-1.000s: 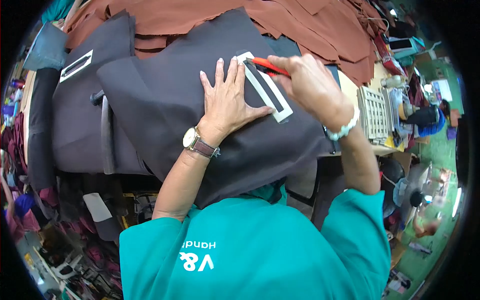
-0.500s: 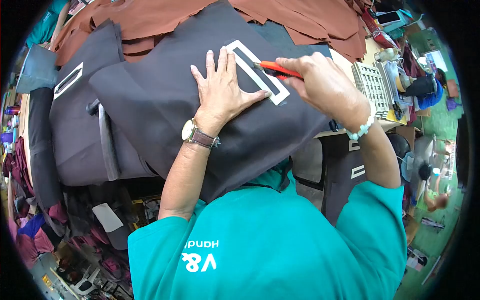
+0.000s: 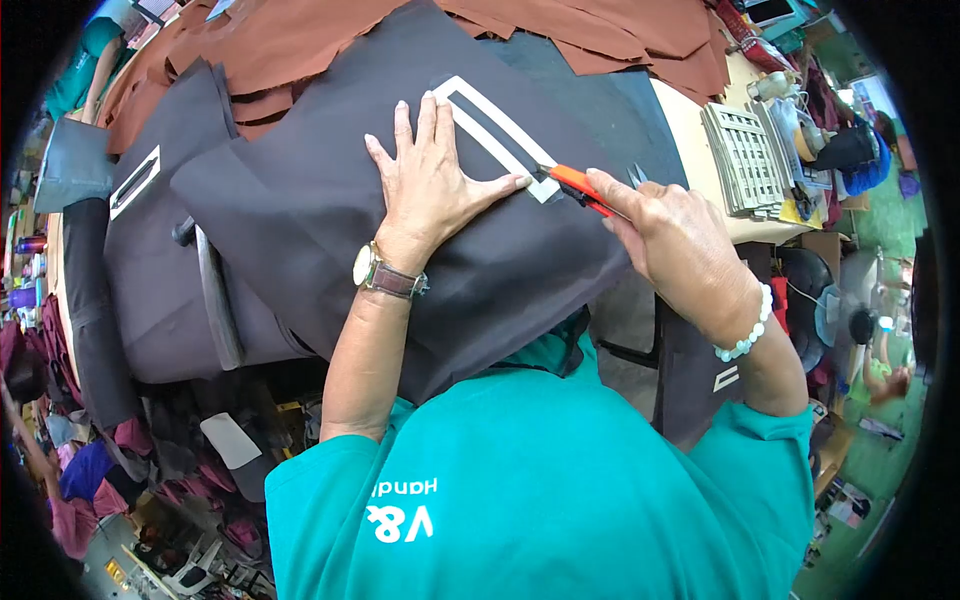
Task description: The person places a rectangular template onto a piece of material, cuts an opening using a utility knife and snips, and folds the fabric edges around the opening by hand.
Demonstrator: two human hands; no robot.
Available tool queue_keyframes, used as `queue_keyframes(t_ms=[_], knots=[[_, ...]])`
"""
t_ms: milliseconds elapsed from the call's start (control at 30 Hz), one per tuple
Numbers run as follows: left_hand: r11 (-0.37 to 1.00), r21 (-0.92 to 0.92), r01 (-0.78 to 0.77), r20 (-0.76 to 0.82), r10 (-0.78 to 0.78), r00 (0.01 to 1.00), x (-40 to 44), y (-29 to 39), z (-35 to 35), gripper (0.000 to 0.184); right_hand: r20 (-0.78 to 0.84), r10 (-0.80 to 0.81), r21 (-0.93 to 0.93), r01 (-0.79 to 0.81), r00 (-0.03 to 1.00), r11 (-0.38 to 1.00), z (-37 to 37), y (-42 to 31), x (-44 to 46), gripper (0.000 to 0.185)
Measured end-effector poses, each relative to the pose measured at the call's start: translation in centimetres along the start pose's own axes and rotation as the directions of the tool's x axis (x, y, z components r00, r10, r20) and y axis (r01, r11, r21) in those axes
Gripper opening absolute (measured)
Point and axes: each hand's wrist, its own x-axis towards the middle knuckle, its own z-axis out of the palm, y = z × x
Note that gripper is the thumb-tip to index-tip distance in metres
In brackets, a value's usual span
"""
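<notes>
A sheet of dark leather-like material [image 3: 300, 195] covers the table in front of me. On it lies a narrow white rectangular frame [image 3: 503, 122], set at a slant. My left hand [image 3: 425, 190] is pressed flat on the sheet with its fingers spread, the thumb tip by the frame's near end. In my right hand [image 3: 675, 230] is an orange utility knife [image 3: 578, 182]. Its blade points at the near right corner of the frame; whether the tip cuts in cannot be made out. A silvery pointed tool [image 3: 637, 175] shows partly behind my right hand.
A hammer [image 3: 212, 290] lies on the dark material to the left, near another white frame [image 3: 150, 165]. Brown leather pieces [image 3: 630, 30] spread across the back. Pale slatted plates [image 3: 738, 160] are stacked at right. A co-worker's arm [image 3: 102, 80] shows at far left.
My right hand has drawn the knife toward me, from partway along the frame to its near end. The left hand stays spread on the sheet.
</notes>
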Motion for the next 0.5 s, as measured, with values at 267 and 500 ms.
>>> queue_keyframes(t_ms=[267, 500], knots=[[0.986, 0.018, 0.164, -0.114, -0.161, 0.980, 0.0, -3.9, -4.7, 0.087, -0.161, 0.431, 0.655, -0.230, 0.888, 0.719, 3.3, 9.6, 2.7, 0.026], [0.919, 0.173, 0.354, -0.057, -0.349, 0.935, -1.8, -10.3, -3.5, 0.068, -0.530, 0.420, 0.409, -0.211, 0.737, 0.888, 9.0, 11.8, 7.5, 0.022]])
